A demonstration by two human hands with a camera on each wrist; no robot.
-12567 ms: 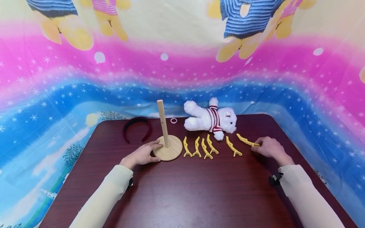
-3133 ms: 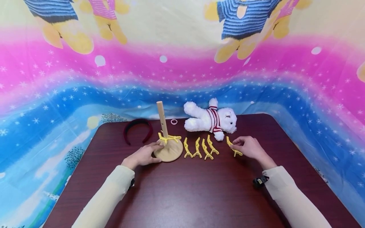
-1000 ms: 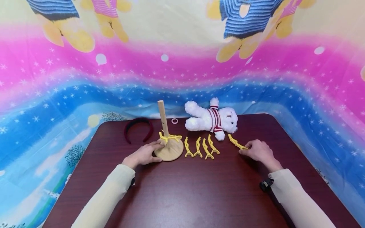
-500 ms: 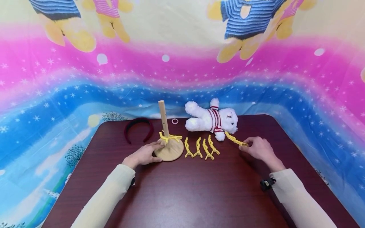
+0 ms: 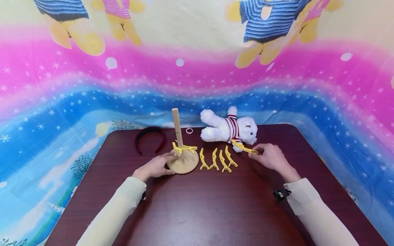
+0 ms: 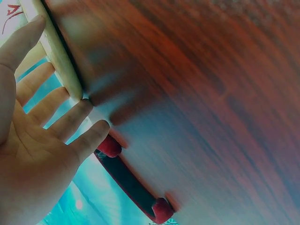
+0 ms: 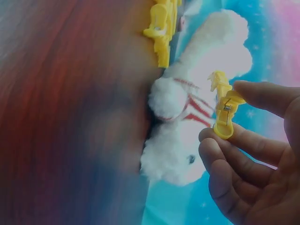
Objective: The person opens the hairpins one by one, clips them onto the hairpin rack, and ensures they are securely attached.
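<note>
My left hand rests at the left edge of a wooden stand, a round base with an upright post. In the left wrist view its fingers are fairly straight, their tips at the base's rim. One yellow hair clip is at the foot of the post. My right hand pinches another yellow alligator hair clip between thumb and fingers; the right wrist view shows its spring. This clip is in front of the plush bear's arm. Several more yellow clips lie in a row right of the stand.
A white plush bear in a striped sweater lies on its back behind the clips. A dark red headband and a small pale ring lie near the table's back edge. A printed cloth hangs behind.
Since the earliest frame, one clip has come to the post's foot. My right hand has taken up another clip from the right and moved it left. My left hand has stayed at the base.
</note>
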